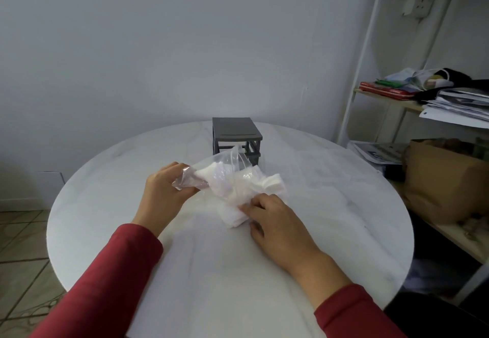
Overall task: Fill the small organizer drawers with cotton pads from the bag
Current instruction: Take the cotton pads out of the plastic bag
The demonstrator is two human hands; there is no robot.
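A small dark grey organizer [236, 136] stands at the far middle of the round white table [105, 179]; its lower front is hidden behind the bag, so its drawers cannot be made out. In front of it lies a clear plastic bag [225, 168] with white cotton pads inside. My left hand [165, 192] pinches the bag's left end. White cotton pads [267, 186] spill out on the bag's right side onto the table. My right hand [275, 221] grips a bunch of these pads at their near edge.
A white metal shelf unit [365, 73] stands to the right with papers [460, 104], red packets and a brown paper bag [439, 179] on it. A wall rises close behind the table. Tiled floor shows at the lower left.
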